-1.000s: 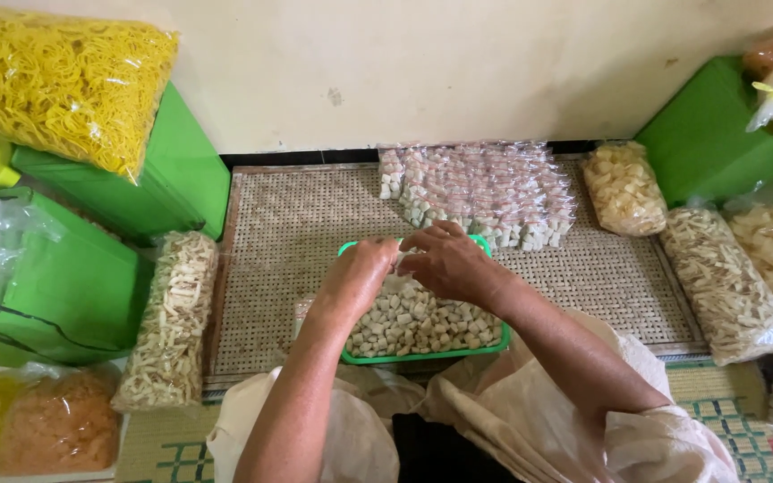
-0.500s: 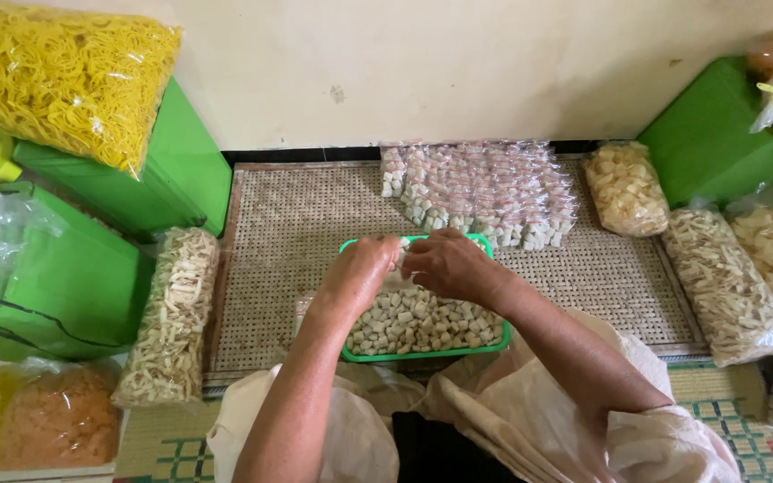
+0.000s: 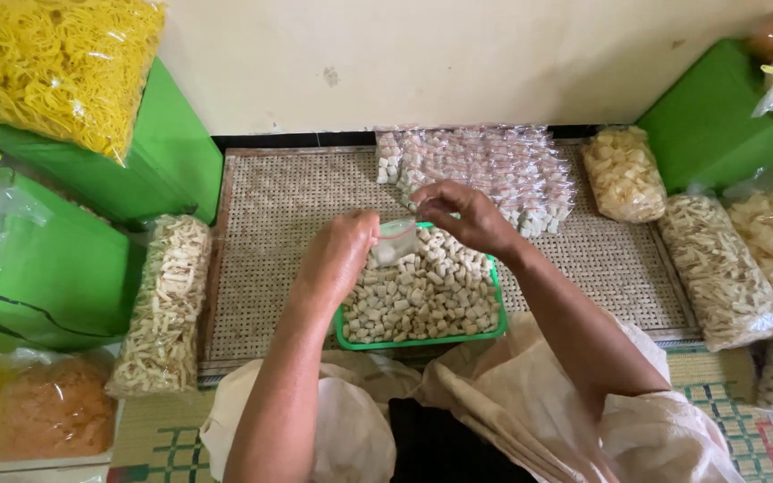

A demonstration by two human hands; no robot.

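While both hands hover above the green tray [image 3: 340, 333], I see them pinching one small clear bag [image 3: 394, 241] between them. My left hand [image 3: 340, 255] grips the bag's left edge with its fingers curled shut around the plastic; my right hand [image 3: 462, 215] has thumb and forefinger closed on the bag's top right corner, the other fingers loosely bent. The bag hangs just over the far left part of the tray and looks nearly empty, though I cannot tell exactly what is inside it.

That tray sits near me on a woven mat [image 3: 288, 215] and is filled with small pale cracker pieces [image 3: 422, 300], piled nearly to the rim. Beyond it, at the far edge of the mat, lies a spread of small sealed packets [image 3: 494, 165], each holding the same sort of pale pieces.

To the left of the mat a long clear bag of pale strip crackers [image 3: 165, 304] lies lengthwise. Far left, a big bag of yellow noodle-like crackers [image 3: 51, 67] rests on green boxes [image 3: 149, 161], and at the near left an orange-filled bag [image 3: 51, 407] lies apart. On the right, a round bag of pale yellow chips [image 3: 624, 174] sits at the far corner of the mat, with a long bag of beige crackers [image 3: 717, 273] just beside it.
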